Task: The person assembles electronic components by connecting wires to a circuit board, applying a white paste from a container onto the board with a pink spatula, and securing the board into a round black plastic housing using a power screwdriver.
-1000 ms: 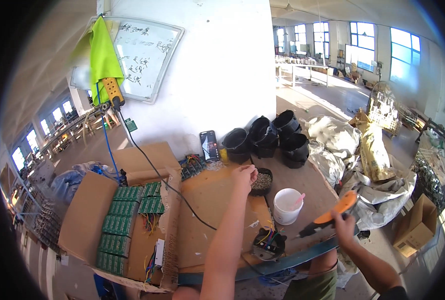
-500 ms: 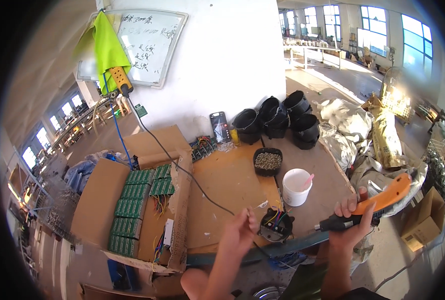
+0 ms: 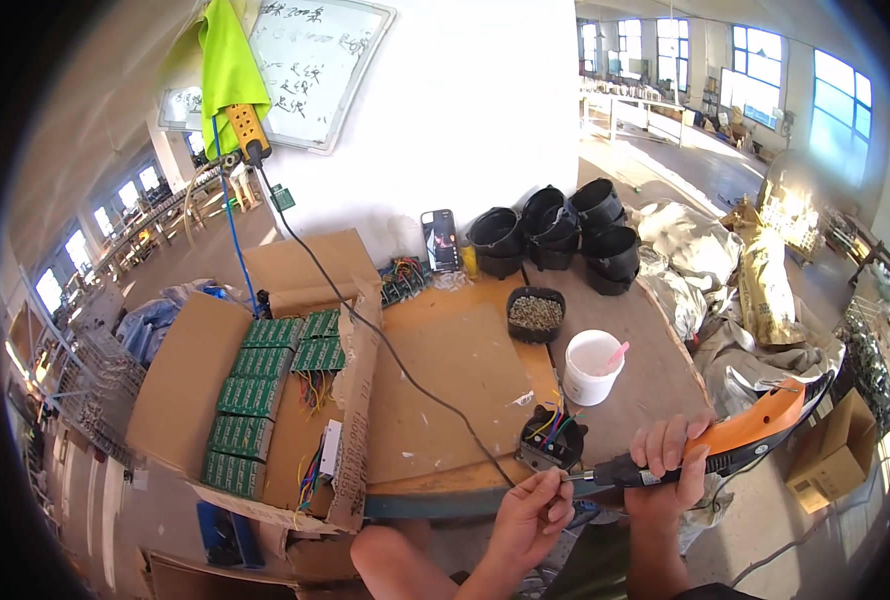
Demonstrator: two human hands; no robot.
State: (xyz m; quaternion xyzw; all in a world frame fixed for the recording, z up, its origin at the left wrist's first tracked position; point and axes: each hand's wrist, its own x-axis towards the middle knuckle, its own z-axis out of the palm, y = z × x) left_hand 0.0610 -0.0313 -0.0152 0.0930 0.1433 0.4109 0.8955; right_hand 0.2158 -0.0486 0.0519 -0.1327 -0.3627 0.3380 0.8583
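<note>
Driver [image 3: 755,418] at lower right, wrapped in my right hand [image 3: 668,470], wants holding steady while my left hand [image 3: 535,515] pinches at its bit [image 3: 581,476], on what I can't tell.

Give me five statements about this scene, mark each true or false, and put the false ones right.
1. The right hand grips the orange tool. True.
2. The left hand is inside the carton. False: the left hand has its fingertips at the orange tool's tip.
3. The white tub stands nearer the person than the black bowl of small parts. True.
4. The phone lies flat on the table. False: the phone is propped upright by the wall.
5. Green boxes sit in the carton. True.
</note>
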